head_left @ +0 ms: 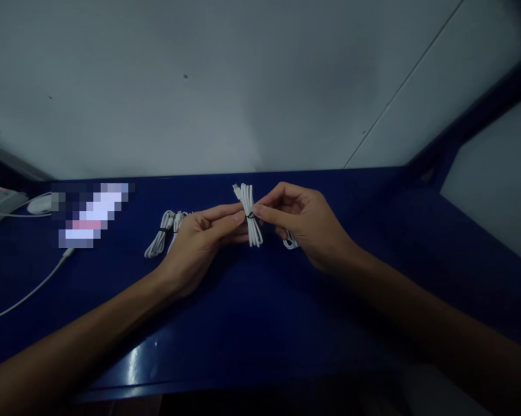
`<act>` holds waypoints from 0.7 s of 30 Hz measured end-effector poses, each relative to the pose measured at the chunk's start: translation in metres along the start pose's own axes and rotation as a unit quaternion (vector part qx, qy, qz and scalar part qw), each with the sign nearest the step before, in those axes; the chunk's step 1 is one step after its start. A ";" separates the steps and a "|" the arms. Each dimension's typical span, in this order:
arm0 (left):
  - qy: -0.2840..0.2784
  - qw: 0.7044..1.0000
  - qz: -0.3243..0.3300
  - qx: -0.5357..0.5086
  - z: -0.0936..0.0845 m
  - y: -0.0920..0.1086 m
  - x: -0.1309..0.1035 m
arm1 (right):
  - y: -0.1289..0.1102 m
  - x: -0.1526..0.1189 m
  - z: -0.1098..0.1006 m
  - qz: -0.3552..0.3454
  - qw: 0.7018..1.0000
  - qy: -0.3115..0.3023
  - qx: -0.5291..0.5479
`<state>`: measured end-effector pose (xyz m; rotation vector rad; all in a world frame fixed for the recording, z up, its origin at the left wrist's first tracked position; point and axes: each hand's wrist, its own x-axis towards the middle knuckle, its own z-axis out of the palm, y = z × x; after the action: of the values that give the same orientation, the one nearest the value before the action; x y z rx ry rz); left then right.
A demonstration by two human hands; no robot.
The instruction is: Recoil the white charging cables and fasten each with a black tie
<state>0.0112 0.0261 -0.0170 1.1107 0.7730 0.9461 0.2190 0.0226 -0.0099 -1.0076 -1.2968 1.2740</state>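
Note:
A white USB cable (254,232), folded into a bundle, is held up above the middle of the table. Its metal plug points up and to the left. A black tie (249,215) goes round the bundle's waist. My left hand (195,237) grips the bundle from the left, thumb in front and fingers behind. From the right, my right hand (315,219) pinches at the tie between thumb and forefinger. Another bundled white cable (159,238) with a black tie lies left of my left hand. A second (178,219) is partly hidden behind that hand, and a white coil (290,241) shows under my right hand.
On the left of the blue table (252,323) lies a pixelated phone-like object (98,214) with a white cord (35,297) plugged in. A white rounded device (40,203) with a cable sits behind it. A pale wall (243,104) rises behind the table.

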 end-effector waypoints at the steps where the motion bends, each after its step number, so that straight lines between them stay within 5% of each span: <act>1: -0.008 1.000 -0.002 -0.005 0.001 0.000 -0.001 | 0.000 0.000 0.000 -0.005 1.000 0.001 -0.006; 9: 0.042 0.997 -0.042 -0.058 0.003 -0.004 -0.001 | 0.007 -0.001 0.001 -0.025 0.999 -0.010 -0.033; 21: 0.021 0.997 -0.028 -0.069 0.001 -0.004 -0.002 | 0.000 0.000 0.000 0.014 0.999 -0.002 -0.042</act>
<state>0.0121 0.0235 -0.0205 0.9473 0.7569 0.9638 0.2195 0.0226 -0.0099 -1.0867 -1.3531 1.2521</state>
